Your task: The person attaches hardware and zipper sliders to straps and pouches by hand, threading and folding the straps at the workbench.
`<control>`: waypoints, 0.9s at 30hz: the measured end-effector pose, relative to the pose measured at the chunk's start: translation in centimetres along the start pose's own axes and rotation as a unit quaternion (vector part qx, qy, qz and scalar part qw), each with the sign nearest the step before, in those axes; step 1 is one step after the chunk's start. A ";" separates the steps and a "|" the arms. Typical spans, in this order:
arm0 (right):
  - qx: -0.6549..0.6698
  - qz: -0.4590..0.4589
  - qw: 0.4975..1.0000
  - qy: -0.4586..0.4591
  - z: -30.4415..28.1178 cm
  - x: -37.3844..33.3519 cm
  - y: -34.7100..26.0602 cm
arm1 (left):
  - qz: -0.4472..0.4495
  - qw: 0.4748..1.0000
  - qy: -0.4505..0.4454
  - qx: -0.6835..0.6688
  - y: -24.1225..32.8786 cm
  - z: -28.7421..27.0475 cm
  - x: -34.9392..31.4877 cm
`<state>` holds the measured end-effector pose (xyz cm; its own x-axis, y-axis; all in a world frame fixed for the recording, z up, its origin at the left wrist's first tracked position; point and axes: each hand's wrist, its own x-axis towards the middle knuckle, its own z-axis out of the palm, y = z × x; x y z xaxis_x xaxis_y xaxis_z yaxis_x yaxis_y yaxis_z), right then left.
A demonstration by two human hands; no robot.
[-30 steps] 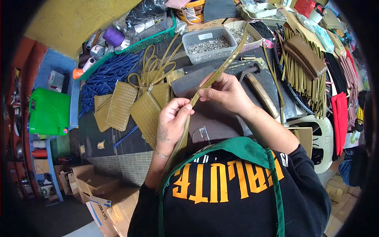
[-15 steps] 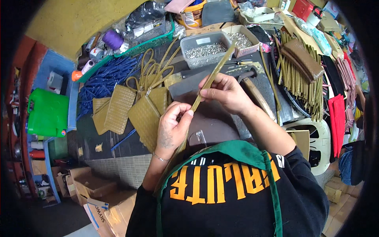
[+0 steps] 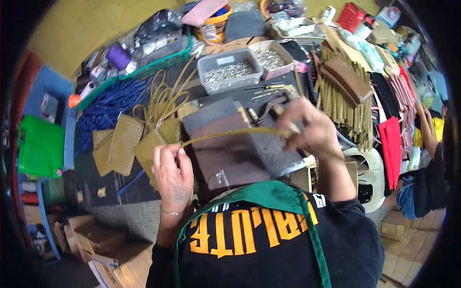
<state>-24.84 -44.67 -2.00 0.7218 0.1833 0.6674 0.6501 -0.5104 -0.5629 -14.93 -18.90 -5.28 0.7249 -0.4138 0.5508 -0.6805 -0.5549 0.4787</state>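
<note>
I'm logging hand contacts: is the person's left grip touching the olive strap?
Touching. The head view shows it: the left grip pinches the olive strap, which runs straight into the pinch with no gap.

Olive strap [image 3: 230,133] above a dark brown sheet [image 3: 225,161]
Narrow and gently arched, it crosses over the sheet from left to right, its right part blurred.

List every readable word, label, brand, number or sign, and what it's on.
Wording is not copied here.
Black shirt: large orange lettering, mostly legible; smaller white characters, partly hidden.
Cardboard box, lower left: dark lettering, blurred.
Clear tub: white label, too small to read.
Orange bucket: pale label, too small to read.
</note>
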 end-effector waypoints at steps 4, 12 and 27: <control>-0.173 -0.140 0.973 -0.064 2.1 -0.4 -3.3 | -0.002 0.997 0.078 0.003 -0.9 -0.3 0.5; -0.158 -0.158 0.971 -0.090 2.7 -1.8 -3.4 | 0.043 0.987 0.151 0.026 -1.1 0.2 0.0; -0.254 -0.227 0.936 -0.086 2.0 -2.4 -2.7 | 0.061 0.984 0.164 0.025 -0.8 0.5 0.0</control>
<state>-27.83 -42.03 -3.10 0.4553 0.5886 0.6680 0.7336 -0.6732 0.0930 -14.31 -18.78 -5.99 0.5591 -0.2279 0.7972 -0.7479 -0.5536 0.3663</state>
